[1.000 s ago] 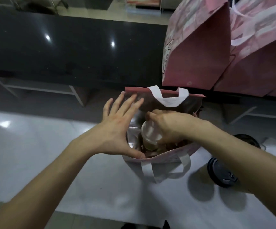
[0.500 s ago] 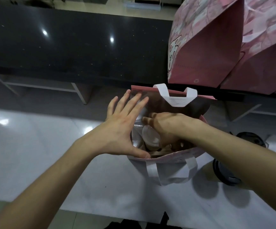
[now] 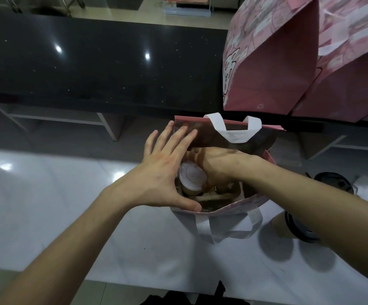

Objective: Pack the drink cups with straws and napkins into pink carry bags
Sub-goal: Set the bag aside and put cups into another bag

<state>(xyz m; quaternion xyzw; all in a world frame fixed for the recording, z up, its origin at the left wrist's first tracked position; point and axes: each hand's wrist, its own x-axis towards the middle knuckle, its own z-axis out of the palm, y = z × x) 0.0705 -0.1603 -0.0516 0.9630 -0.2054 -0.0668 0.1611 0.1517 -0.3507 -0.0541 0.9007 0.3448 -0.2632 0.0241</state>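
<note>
A: What is happening at the centre of the frame?

B: The right hand (image 3: 218, 166) is reaching down into the open pink carry bag (image 3: 242, 208), fingers curled round the drink cup (image 3: 193, 178) with the white lid. Compared with a second ago, the cup is sitting lower and nearer the bag's left wall, and it looks to be settling beside a cardboard divider (image 3: 214, 197) at the bottom.

A: And the left hand?

B: The left hand (image 3: 165, 172) is lying flat against the bag's left edge, fingers straight and spread, thumb hooked on the near rim. It is gripping nothing, just bracing the mouth open, as it was doing a second ago.

A: So what does that mean for the packing?

B: I judge this cup is nearly seated, so letting go is probably next. At least one more cup with a dark lid (image 3: 299, 230) is waiting at the lower right on the white counter (image 3: 68, 194). I am seeing no straws or napkins anywhere. Two more pink bags (image 3: 273, 69) are standing at the upper right.
</note>
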